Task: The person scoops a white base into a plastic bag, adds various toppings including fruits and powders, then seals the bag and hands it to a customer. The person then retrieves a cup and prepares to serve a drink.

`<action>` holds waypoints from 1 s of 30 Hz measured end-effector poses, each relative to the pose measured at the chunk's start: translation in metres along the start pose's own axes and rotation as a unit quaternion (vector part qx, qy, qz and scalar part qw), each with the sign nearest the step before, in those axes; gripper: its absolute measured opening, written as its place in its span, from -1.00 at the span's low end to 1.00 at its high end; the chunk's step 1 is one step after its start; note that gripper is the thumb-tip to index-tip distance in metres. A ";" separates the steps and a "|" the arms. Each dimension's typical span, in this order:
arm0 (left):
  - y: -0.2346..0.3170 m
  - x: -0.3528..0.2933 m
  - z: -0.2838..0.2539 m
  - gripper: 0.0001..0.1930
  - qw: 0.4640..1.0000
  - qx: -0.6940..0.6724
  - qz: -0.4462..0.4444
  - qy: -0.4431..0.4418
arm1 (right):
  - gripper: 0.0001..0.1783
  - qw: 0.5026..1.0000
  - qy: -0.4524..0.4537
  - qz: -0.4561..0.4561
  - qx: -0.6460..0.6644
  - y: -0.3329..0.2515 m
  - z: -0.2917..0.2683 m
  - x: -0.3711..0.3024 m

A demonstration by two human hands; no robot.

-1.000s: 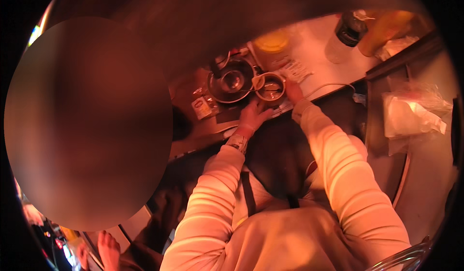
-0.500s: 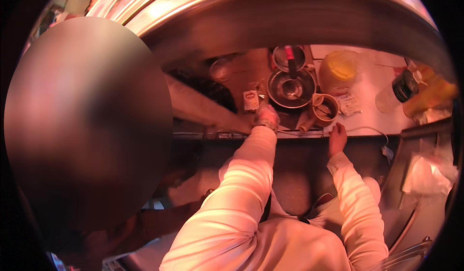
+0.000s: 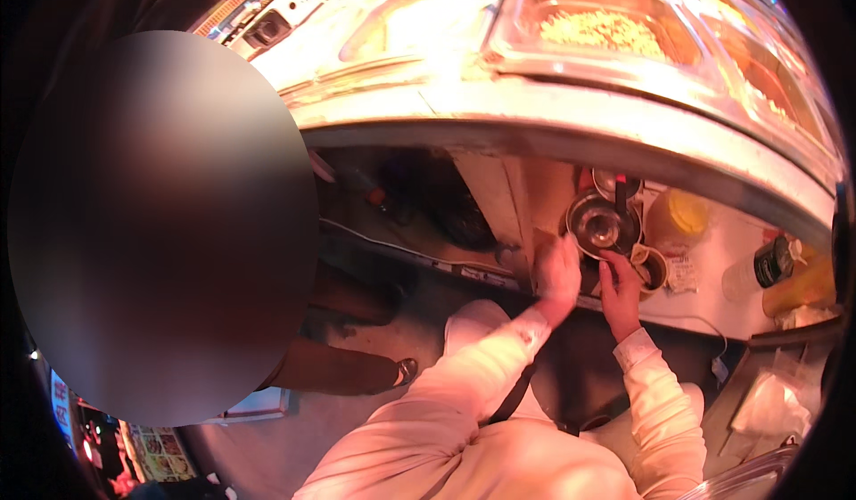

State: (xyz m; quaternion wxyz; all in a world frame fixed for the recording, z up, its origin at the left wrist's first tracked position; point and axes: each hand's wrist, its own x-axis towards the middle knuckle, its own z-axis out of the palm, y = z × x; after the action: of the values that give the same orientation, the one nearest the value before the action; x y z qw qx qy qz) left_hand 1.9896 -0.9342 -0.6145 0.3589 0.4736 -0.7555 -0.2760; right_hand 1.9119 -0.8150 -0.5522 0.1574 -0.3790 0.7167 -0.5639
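Note:
A round metal bowl (image 3: pixel 580 216) rests on the shelf below the counter, with a smaller shiny round piece in its middle. My left hand (image 3: pixel 558 275) reaches to the bowl's near left side; its fingertips are hard to make out against the rim. At the bowl's near right edge, my right hand (image 3: pixel 621 291) has its thumb and forefinger by the rim, and whether they pinch it is unclear. Just beyond that hand stands a handled pot (image 3: pixel 656 266) with a utensil in it. Behind the bowl sits another metal vessel (image 3: pixel 631 188) with a dark, red-marked handle across it.
A jar with a yellow lid (image 3: pixel 687 213), a small packet (image 3: pixel 682 271) and a dark-banded bottle (image 3: pixel 765 266) stand to the right. The counter edge (image 3: pixel 553 108) overhangs the shelf, with food trays (image 3: pixel 508 52) above. Someone's leg (image 3: pixel 343 368) is at the left.
The view has tilted up, bringing the food trays in. My left hand has moved right from beside a small white packet to the bowl. My right hand has moved up to the bowl's near edge.

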 end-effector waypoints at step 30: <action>0.100 -0.014 -0.209 -0.80 0.805 -0.335 -0.090 -0.481 | -0.69 0.885 -0.236 0.216 0.337 -0.140 -0.071 -0.015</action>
State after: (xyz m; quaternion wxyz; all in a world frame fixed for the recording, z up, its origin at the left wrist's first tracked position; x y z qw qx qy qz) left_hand 2.1103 -0.8982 -0.4195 0.0588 0.1964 -0.6455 -0.7357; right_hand 1.9260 -0.7660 -0.4029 0.5581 -0.2610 0.4890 -0.6174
